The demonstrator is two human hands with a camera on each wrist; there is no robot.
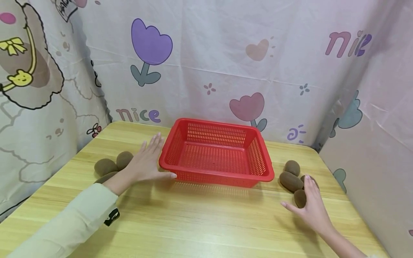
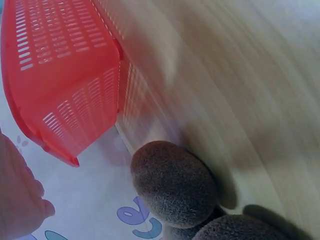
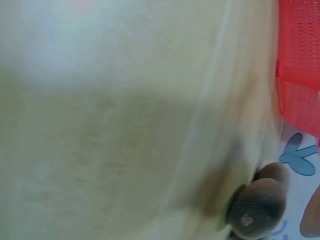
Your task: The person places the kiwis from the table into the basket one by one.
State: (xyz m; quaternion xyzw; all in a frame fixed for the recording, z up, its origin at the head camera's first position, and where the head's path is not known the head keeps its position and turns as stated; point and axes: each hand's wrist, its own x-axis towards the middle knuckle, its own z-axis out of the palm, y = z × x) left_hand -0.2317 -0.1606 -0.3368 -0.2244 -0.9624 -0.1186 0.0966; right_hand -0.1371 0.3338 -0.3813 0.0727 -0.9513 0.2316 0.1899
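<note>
A red plastic basket [image 1: 214, 157] with perforated walls stands on the table. Beside its left rim is my left hand [image 1: 145, 163], fingers straight and thumb spread along the front corner; whether it touches the rim I cannot tell. Brown fuzzy kiwifruits [image 1: 105, 167] lie left of that hand, partly behind the forearm; one kiwifruit [image 2: 173, 183] shows large in the left wrist view. My right hand [image 1: 313, 208] hovers at the right-hand kiwifruits [image 1: 291, 181], thumb apart from the fingers, nothing gripped. In the right wrist view, kiwifruits [image 3: 257, 210] appear beside a fingertip [image 3: 312, 215].
The wooden table [image 1: 200, 225] extends in front of the basket. A printed curtain [image 1: 206, 64] hangs behind it and along both sides. A small black item [image 1: 112, 216] shows at the left sleeve cuff.
</note>
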